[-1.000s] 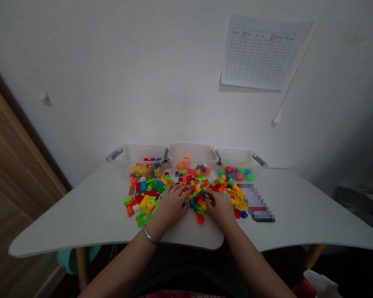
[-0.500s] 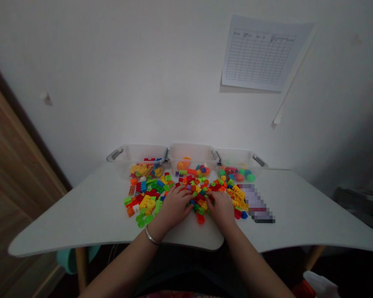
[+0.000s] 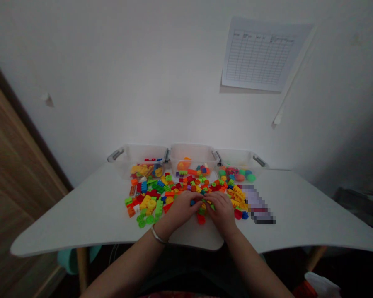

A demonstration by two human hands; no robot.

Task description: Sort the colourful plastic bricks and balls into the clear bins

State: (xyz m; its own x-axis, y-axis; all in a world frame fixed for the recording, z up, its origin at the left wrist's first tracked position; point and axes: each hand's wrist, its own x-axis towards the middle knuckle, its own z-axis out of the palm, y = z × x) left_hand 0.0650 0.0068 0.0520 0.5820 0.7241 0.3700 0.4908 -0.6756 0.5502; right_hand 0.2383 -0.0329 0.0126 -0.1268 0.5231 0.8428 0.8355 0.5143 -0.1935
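Note:
A spread of small coloured plastic building blocks (image 3: 149, 196) covers the middle of the white table (image 3: 81, 215). My left hand (image 3: 182, 209), with a bracelet at the wrist, rests on the blocks with its fingers curled in toward the right. My right hand (image 3: 221, 210) lies beside it, fingers bent and meeting the left fingertips over small blue and green pieces (image 3: 202, 203). Both hands pinch at those pieces; exactly which each holds is too small to tell. A red block (image 3: 200, 219) lies just in front of them.
Three clear plastic bins stand at the table's back edge: left bin (image 3: 143, 159), middle bin (image 3: 191, 159), right bin (image 3: 239, 163), each with coloured pieces inside. A blurred-out flat object (image 3: 259, 205) lies right of the blocks. A printed sheet (image 3: 257, 54) hangs on the wall.
Both hands have drawn together over the pile. The left hand moved right and curled its flat fingers; the right hand's fingers closed to meet it.

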